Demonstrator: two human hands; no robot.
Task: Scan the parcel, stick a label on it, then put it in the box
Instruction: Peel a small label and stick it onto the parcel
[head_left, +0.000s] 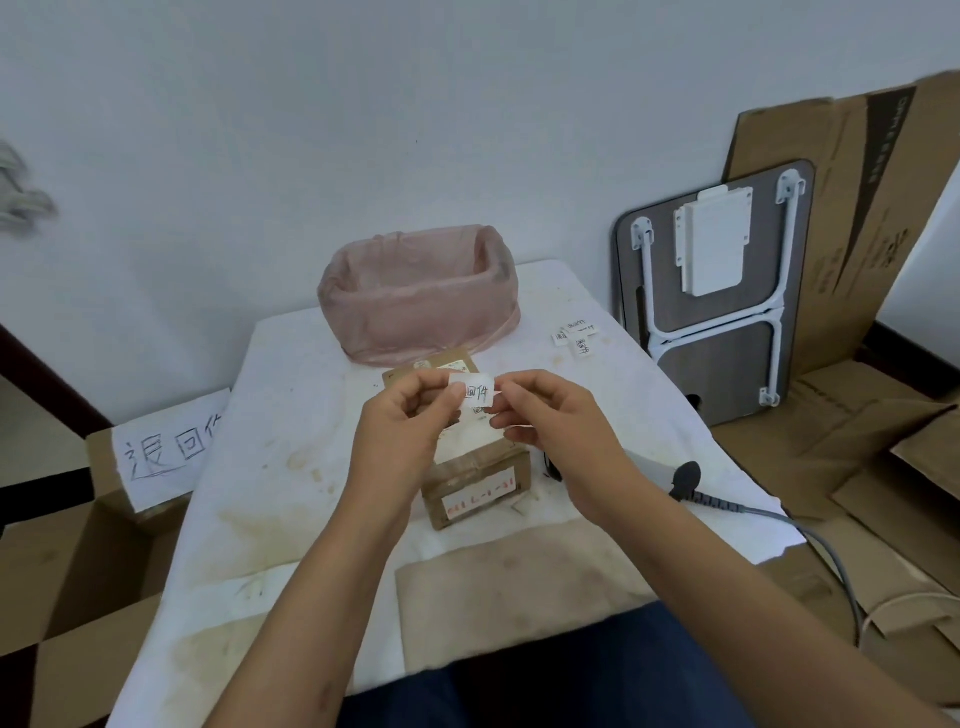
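A small white label (477, 393) with handwritten characters is held up between both hands, above the parcel. My left hand (402, 426) pinches its left edge and my right hand (550, 415) pinches its right edge. The parcel (478, 483), a taped brown cardboard box with a white sticker on its near side, lies on the white table (291, 467) right under my hands. The open cardboard box (78, 566) stands on the floor at the left, with a handwritten paper sign (166, 452) on its flap. The scanner (685, 480) lies on the table to the right of the parcel, partly hidden by my right forearm.
A bin lined with a pink bag (415, 296) stands at the back of the table. Several spare labels (576, 335) lie at the back right. A folded table (717, 291) and flattened cardboard (883, 208) lean on the wall at the right. The scanner's cable (810, 535) runs off the right edge.
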